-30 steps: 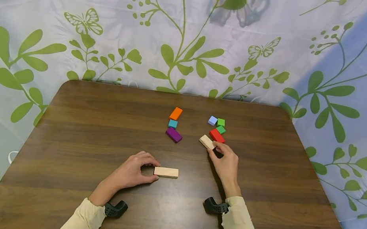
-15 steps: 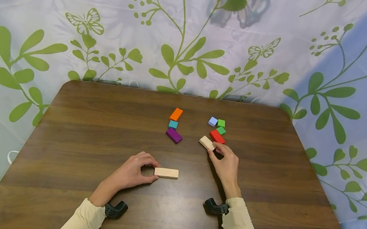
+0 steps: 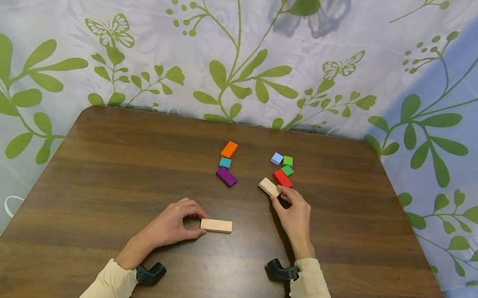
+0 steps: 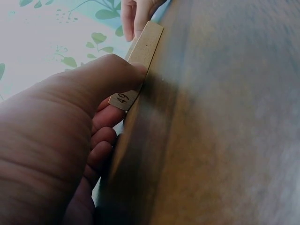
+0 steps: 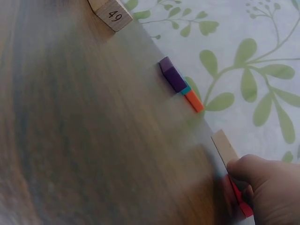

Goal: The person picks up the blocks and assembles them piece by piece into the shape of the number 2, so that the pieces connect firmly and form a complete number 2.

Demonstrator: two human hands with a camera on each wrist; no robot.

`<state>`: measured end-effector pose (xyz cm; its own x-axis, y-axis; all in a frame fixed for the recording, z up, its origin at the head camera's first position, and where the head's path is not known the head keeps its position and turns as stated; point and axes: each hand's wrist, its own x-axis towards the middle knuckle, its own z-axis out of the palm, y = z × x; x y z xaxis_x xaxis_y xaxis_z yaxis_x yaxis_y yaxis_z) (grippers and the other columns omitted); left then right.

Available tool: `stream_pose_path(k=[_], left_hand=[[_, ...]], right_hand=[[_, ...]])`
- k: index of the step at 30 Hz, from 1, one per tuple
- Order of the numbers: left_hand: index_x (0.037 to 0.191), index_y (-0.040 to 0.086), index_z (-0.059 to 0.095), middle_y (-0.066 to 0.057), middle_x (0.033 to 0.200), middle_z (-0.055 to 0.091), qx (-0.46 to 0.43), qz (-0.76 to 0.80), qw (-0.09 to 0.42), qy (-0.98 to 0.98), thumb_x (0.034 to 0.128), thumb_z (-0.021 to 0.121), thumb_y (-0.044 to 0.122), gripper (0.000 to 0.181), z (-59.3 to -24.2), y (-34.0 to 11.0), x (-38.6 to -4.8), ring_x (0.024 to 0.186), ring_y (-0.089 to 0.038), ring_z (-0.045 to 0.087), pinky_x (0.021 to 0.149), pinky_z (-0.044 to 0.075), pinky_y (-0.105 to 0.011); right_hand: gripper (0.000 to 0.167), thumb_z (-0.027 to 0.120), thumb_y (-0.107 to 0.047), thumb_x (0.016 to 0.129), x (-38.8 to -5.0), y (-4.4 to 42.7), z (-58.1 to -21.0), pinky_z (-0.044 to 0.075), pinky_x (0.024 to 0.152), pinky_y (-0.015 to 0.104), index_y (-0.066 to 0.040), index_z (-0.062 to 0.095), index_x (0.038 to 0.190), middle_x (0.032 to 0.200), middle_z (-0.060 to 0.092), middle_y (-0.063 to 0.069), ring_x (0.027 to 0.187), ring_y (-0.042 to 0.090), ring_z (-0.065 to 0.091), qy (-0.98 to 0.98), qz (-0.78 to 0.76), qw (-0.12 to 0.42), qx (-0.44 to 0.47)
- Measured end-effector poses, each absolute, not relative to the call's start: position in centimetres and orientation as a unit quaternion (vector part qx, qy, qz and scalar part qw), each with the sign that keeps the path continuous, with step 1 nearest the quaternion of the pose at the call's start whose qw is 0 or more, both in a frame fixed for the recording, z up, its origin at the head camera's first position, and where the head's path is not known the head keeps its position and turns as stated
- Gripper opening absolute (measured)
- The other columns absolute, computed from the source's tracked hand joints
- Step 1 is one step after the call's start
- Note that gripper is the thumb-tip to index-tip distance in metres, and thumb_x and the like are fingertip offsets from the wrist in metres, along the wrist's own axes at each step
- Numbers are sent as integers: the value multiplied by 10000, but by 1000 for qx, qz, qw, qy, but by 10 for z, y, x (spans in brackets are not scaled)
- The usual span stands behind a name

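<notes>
My left hand (image 3: 174, 221) pinches the left end of a plain wooden block (image 3: 216, 225) lying flat on the table, thumb on its near side and fingers on the far side. In the left wrist view, that wooden block (image 4: 146, 44) has "49" printed on the end by the thumb. Farther back, my right hand (image 3: 295, 217) pinches a second plain wooden block (image 3: 268, 186) by its right end. This one lies at a slant just in front of a red block (image 3: 283, 178). The right wrist view shows the thumb (image 5: 243, 166) on that block.
Behind the red block lie a green block (image 3: 287, 169), a lighter green block (image 3: 287, 161) and a light blue block (image 3: 277, 158). To their left, orange (image 3: 229, 149), teal (image 3: 225, 163) and purple (image 3: 226, 177) blocks form a line. A patterned cloth (image 3: 256, 42) hangs behind the brown table (image 3: 126, 152).
</notes>
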<state>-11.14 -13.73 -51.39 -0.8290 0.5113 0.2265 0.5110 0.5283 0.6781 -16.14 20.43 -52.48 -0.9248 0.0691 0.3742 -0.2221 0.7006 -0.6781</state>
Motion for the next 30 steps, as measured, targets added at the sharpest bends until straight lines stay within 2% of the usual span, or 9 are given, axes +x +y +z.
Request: stream_pose_path(k=[30], left_hand=[[1053, 214, 758, 106, 1015, 687, 294, 391, -6, 872, 842, 873, 251, 243, -519, -138, -114, 926, -87, 574, 802, 518, -287]], right_hand=[[333, 860, -104, 841, -161, 208, -523, 576, 862, 447, -76, 777, 1162, 1140, 761, 108, 926, 281, 762, -873, 438, 207, 61]])
